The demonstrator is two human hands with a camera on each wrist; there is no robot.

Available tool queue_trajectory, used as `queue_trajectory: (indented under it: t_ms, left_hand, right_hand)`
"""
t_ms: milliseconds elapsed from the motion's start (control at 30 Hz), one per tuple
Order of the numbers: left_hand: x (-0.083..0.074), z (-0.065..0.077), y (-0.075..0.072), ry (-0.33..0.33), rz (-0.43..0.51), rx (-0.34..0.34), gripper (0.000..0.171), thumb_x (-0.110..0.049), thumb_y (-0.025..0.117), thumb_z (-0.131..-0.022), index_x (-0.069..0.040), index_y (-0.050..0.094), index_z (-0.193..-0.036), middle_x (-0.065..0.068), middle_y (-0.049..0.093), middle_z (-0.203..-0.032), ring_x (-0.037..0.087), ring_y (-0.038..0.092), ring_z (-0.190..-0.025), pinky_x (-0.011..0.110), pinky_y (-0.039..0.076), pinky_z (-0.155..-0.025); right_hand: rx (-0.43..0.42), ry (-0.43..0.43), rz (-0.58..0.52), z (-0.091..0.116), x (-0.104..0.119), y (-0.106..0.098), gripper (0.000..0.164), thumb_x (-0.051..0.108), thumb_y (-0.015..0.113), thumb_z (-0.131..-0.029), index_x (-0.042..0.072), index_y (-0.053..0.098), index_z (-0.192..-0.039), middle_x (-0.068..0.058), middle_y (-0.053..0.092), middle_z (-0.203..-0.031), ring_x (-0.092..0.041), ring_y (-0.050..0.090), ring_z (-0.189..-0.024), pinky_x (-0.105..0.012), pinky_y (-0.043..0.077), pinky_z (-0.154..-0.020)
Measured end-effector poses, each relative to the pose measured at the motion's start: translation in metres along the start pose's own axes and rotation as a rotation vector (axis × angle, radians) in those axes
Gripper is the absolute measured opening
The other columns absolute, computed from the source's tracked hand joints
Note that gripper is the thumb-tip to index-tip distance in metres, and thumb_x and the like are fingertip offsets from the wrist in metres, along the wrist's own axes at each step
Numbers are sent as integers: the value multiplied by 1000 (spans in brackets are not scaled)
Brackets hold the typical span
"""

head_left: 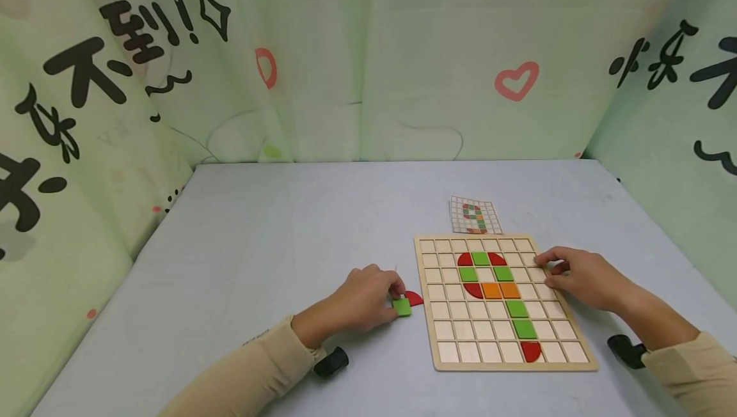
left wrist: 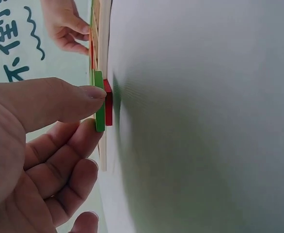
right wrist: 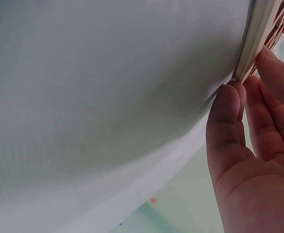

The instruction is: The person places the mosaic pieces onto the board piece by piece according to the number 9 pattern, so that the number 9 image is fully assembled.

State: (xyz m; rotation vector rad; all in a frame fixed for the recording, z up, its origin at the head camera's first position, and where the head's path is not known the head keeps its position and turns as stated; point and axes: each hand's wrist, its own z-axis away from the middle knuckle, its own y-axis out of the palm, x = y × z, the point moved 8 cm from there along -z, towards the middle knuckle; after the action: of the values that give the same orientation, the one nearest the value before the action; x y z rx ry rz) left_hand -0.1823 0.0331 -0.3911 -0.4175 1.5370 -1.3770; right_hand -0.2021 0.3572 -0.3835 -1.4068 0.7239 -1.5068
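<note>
My left hand point(head_left: 368, 298) pinches a green square tile point(head_left: 402, 306) between thumb and fingers, left of a wooden grid board point(head_left: 576, 366). In the left wrist view the tile point(left wrist: 100, 104) stands edge-on in the pinch. Close behind it a red rounded tile point(head_left: 412, 298) lies by the board's left edge. With thumb and fingertips, my right hand point(head_left: 593, 278) grips the board's right edge; the right wrist view shows the thumb over the rim point(right wrist: 258, 34). Red, green and orange tiles point(head_left: 501, 290) sit in several board cells, forming a figure like a 9.
A small printed card point(head_left: 460, 219) with a coloured grid pattern lies just beyond the board's far edge. The table point(head_left: 259, 244) has a pale cloth. Light green curtains point(head_left: 403, 84) with dark writing stand behind it and at both sides.
</note>
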Motion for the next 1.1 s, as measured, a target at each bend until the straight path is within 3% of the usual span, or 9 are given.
queue_trajectory:
  t_ms: [200, 533, 767, 1100]
  left_hand:
    - [-7, 0, -4, 62, 3, -11, 23, -19, 80, -85, -17, 70, -106, -15, 67, -93, 6, 49, -86, 28, 42, -80]
    - [-16, -5, -5, 85, 14, -13, 21, -17, 79, -84, -19, 70, -104, -18, 65, -91, 5, 48, -85, 27, 40, -82]
    - [-34, -11, -1, 133, 19, 4, 19, -17, 79, -84, -18, 70, -100, -17, 57, -78, 4, 45, -79, 25, 37, -74]
    - [-60, -22, 12, 178, -30, 40, 18, -20, 80, -84, -19, 71, -100, -18, 60, -82, 2, 46, -82, 23, 37, -73]
  right_hand:
    - [-1, -5, 1, 0, 0, 0, 33, 8, 69, -90, -3, 61, -120, -25, 62, -107, -42, 56, -97, -51, 50, -78]
    - [4, 1, 4, 0, -1, 0, 32, 8, 70, -90, -3, 61, -120, -25, 62, -106, -42, 56, -97, -51, 49, -78]
    - [5, -6, 3, -1, 1, -1, 32, 8, 70, -90, -3, 62, -120, -25, 62, -108, -42, 57, -98, -51, 49, -78]
    - [13, 4, -1, -1, 0, -1, 33, 8, 69, -90, -3, 62, -120, -26, 62, -109, -43, 56, -99, -52, 49, -78]
